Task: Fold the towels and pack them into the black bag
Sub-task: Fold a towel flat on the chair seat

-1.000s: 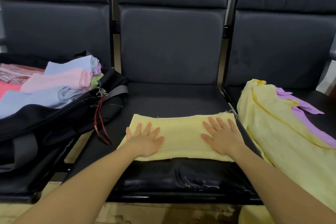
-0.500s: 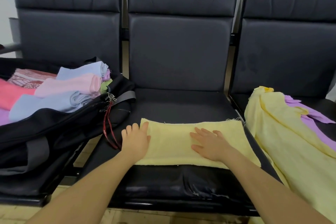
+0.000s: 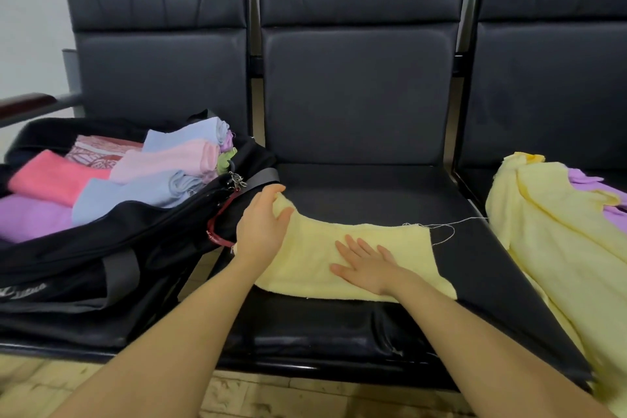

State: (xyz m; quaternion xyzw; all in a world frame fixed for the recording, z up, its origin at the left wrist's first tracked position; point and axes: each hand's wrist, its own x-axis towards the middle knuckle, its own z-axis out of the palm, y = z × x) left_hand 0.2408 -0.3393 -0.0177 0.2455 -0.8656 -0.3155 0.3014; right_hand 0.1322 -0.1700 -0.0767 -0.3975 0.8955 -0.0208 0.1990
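The yellow towel (image 3: 356,261), already folded into a strip, lies across the front of the middle seat (image 3: 373,193) at centre frame, its left end lifted and curling up. The left hand (image 3: 263,226) has that left end in its grip, fingers curled round the raised edge, while the right hand (image 3: 368,265) lies flat with straight fingers on the middle of the towel, pressing it down and grasping nothing. This looks like the start of the next fold, left end over toward the right. A loose thread (image 3: 444,231) trails from the towel's upper right corner toward the pile of unfolded yellow cloth (image 3: 549,234) on the right seat, with a purple cloth (image 3: 583,180) showing behind it. If that thread snags on the pile, it could drag the corner out of line as the towel is folded or lifted. The towel's near edge also sits right at the seat's front lip, so a careless pull may slide it off toward the floor. The lifted end is just beside the red strap (image 3: 219,224) hanging from the black bag (image 3: 101,248) at lower left, and could catch there. The bag lies open and already holds folded towels (image 3: 142,187) in pink, blue and purple stacked close to its rim, so another one may spill over. Pale lettering (image 3: 22,292) on the bag's side is too blurred to read.
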